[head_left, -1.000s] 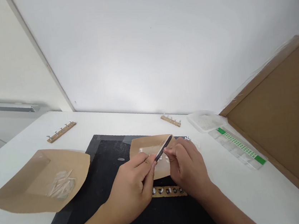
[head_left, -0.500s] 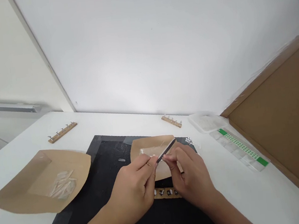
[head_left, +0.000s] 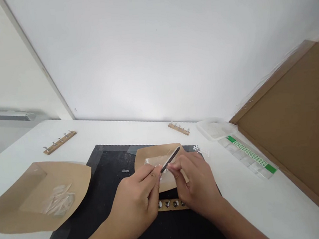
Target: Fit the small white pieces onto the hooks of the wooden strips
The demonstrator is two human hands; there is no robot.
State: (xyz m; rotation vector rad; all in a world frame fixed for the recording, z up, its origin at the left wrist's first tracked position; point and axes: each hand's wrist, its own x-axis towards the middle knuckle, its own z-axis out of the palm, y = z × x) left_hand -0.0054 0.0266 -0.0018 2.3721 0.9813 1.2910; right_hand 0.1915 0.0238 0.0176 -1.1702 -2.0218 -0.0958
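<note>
Fingertips draw closer along a slim stick

Two bare hands meet over a black mat (head_left: 107, 221) that reaches in from the table's near edge. We see the left hand (head_left: 134, 199) with thumb and forefinger pinched on the lower end of a dark-and-pale stick (head_left: 170, 159), which slants up and away to the right above the mat. The right hand (head_left: 196, 174) has its fingertips drawn in narrow beside the stick's lower part; we cannot tell whether something small sits between them.

A second ago, those right fingertips were higher along the stick. They have since come down toward the left ones, so the handling is now gathered near the gripped end. Over the last half second, the pinch looks much the same and our view has swung slightly.

Behind the hands lies a brown paper tray (head_left: 143, 156), partly hidden; in front of it, a wooden strip (head_left: 171, 205) with metal studs. A second paper tray (head_left: 78, 175), toward the table's left edge, holds clear slivers (head_left: 59, 200). One studded strip (head_left: 60, 142) rests near the table's far left corner and another (head_left: 178, 129) by its back edge. Toward the far right corner stand a clear plastic box (head_left: 216, 128) and, just beside it, a green-labelled case (head_left: 251, 153).
</note>
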